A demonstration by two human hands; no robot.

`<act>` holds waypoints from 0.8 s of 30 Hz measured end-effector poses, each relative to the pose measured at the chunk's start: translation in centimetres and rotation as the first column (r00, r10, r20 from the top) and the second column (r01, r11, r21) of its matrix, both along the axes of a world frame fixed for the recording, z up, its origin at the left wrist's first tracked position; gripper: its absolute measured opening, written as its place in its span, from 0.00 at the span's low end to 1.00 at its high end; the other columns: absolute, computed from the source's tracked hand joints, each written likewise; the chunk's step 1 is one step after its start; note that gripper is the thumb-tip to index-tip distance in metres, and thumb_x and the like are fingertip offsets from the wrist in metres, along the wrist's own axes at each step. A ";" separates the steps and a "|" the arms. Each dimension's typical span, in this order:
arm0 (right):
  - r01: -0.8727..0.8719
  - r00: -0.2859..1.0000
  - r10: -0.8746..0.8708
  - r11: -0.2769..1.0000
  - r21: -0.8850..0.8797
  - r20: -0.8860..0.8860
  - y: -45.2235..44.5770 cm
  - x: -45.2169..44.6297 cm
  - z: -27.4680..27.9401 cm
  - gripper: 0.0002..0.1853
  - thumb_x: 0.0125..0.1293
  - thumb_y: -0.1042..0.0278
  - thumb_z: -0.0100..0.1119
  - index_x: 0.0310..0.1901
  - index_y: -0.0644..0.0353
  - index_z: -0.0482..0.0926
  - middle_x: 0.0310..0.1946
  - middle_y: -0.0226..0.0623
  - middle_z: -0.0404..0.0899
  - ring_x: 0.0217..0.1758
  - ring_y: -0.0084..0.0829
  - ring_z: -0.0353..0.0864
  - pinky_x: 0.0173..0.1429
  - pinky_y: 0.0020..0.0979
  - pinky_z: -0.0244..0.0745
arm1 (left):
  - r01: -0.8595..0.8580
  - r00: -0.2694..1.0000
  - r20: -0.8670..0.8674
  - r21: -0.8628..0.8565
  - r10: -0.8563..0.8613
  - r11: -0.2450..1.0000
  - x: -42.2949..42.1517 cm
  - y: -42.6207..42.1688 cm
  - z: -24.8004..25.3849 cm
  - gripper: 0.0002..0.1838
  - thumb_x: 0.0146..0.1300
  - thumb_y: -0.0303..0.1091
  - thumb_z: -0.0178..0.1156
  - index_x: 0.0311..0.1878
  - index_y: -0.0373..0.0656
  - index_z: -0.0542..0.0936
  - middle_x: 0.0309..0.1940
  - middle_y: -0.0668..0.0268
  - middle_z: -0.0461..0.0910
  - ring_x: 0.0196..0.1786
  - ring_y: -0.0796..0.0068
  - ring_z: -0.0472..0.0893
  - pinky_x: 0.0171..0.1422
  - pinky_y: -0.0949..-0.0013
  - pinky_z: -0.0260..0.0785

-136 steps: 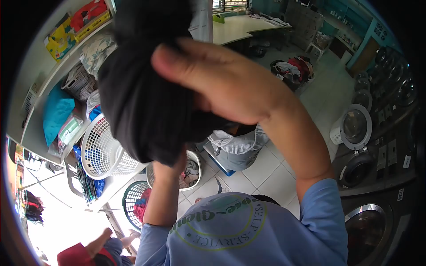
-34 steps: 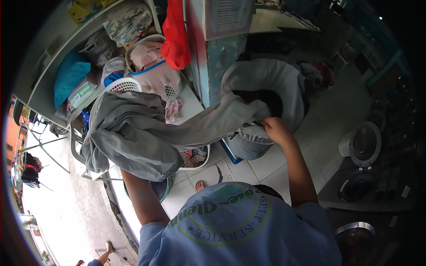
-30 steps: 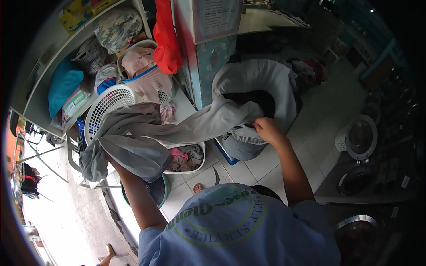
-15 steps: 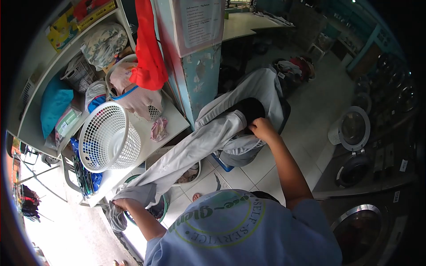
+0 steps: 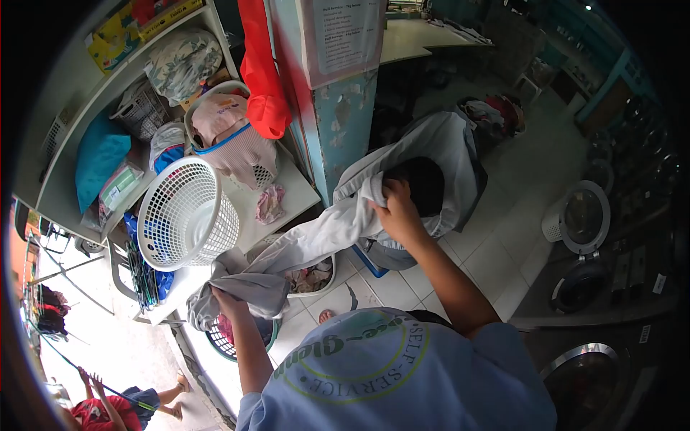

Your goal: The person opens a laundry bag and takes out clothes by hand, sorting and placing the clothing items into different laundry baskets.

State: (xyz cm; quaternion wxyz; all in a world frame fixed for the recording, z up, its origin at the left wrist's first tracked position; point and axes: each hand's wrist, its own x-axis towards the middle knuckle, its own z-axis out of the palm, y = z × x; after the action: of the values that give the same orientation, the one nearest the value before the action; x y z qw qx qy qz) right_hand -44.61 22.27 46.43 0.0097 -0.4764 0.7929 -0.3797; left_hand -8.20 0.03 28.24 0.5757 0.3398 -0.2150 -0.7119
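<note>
A long light grey cloth stretches between my two hands. My left hand is closed on its bunched lower end, above a dark green basket on the floor. My right hand grips the other end, next to a dark opening ringed by more grey fabric. Under that fabric, a container with a grey liner is partly hidden. Behind the cloth, a white basket lies tilted on a white table, beside a small pink cloth.
Shelves at the left hold bags and baskets. A red cloth hangs by a blue pillar. Front-loading machines line the right side, one with its round door ajar. A person in red is outside at the lower left.
My right hand has moved left and up, lifting the cloth's end. My left hand has moved up and right, and the cloth is more slack and bunched. A person has come into view outside.
</note>
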 end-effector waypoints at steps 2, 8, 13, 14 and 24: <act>-0.009 0.995 0.019 0.995 -0.102 0.096 -1.3 3.5 1.9 0.17 0.54 0.73 0.58 0.45 0.68 0.73 0.52 0.52 0.65 0.55 0.51 0.67 0.59 0.39 0.65 | 0.011 0.999 0.047 -0.024 -0.010 1.000 -1.1 0.6 0.7 0.26 0.65 0.49 0.45 0.58 0.39 0.67 0.55 0.55 0.70 0.55 0.57 0.72 0.60 0.54 0.66; -0.473 0.842 0.535 0.791 -0.388 0.064 -7.1 10.0 1.1 0.18 0.53 0.82 0.54 0.48 0.65 0.72 0.54 0.51 0.64 0.55 0.51 0.68 0.58 0.42 0.66 | 0.032 0.981 0.191 0.057 -0.042 0.998 -1.7 -0.8 -1.8 0.26 0.64 0.49 0.50 0.60 0.42 0.66 0.57 0.57 0.68 0.59 0.58 0.69 0.63 0.55 0.64; -0.291 0.937 0.347 0.833 -0.471 0.035 -6.2 5.6 2.0 0.12 0.57 0.81 0.53 0.44 0.64 0.75 0.42 0.44 0.75 0.42 0.36 0.78 0.46 0.30 0.73 | 0.189 0.812 0.416 0.475 -0.408 0.860 0.9 -1.8 -4.9 0.30 0.60 0.47 0.56 0.62 0.49 0.60 0.58 0.61 0.65 0.54 0.55 0.69 0.55 0.49 0.61; -0.156 0.980 0.197 0.842 -0.516 0.025 -5.6 3.2 1.7 0.09 0.58 0.80 0.53 0.42 0.64 0.75 0.36 0.41 0.77 0.37 0.32 0.78 0.42 0.27 0.73 | 0.045 0.741 0.568 0.490 -0.358 0.870 0.6 -1.2 -5.1 0.30 0.56 0.48 0.60 0.58 0.47 0.63 0.51 0.63 0.67 0.46 0.61 0.70 0.50 0.46 0.61; 0.562 0.815 -0.546 0.664 0.493 -0.194 -3.2 -10.5 -8.6 0.12 0.58 0.64 0.56 0.38 0.64 0.79 0.36 0.45 0.79 0.39 0.44 0.79 0.45 0.39 0.74 | 0.436 0.714 0.356 0.449 -0.604 0.780 -2.6 4.4 -5.6 0.19 0.61 0.42 0.56 0.54 0.51 0.68 0.39 0.63 0.72 0.37 0.67 0.73 0.42 0.57 0.69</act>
State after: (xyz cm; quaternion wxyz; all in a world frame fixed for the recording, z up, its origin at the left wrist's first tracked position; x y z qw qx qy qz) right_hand -55.14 19.08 37.81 0.0132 -0.1967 0.9725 -0.1240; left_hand -10.83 4.48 22.65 0.2100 0.5217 -0.3156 -0.7643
